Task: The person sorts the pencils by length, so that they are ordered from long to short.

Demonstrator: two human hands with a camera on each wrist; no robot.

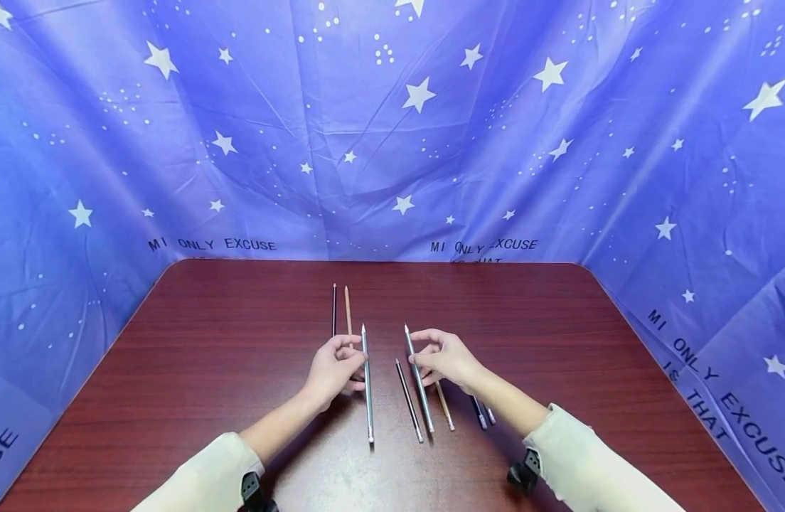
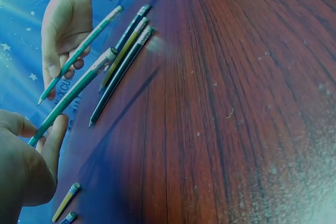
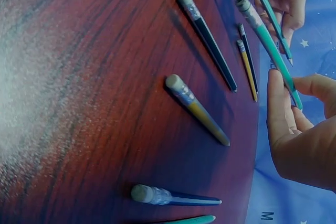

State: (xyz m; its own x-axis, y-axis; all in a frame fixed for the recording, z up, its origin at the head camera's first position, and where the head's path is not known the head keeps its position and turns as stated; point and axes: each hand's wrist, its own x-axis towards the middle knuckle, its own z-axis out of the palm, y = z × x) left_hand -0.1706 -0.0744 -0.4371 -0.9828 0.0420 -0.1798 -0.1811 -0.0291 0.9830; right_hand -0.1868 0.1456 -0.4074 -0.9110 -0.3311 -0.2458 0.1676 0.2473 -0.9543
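My left hand [image 1: 331,373] pinches a green pencil [image 1: 368,402] between thumb and fingers, its sharpened tip pointing away and its eraser end towards me. A second green pencil [image 1: 422,390] is pinched by my right hand [image 1: 453,361] in much the same way. The two pencils stand apart, side by side, lifted off the tabletop. Below the right hand's pencil, a black pencil [image 1: 409,402] and a yellow pencil [image 1: 444,409] lie on the table. In the right wrist view, the right-hand pencil [image 3: 270,43] shows its worn eraser and metal band.
Beyond my left hand lie another black pencil [image 1: 334,309] and a yellow pencil [image 1: 348,307]. Partly hidden by the right forearm are a dark pencil [image 1: 478,414] and a green one [image 3: 191,219]. The brown wooden table [image 1: 207,355] is enclosed by a blue star-patterned curtain [image 1: 367,142].
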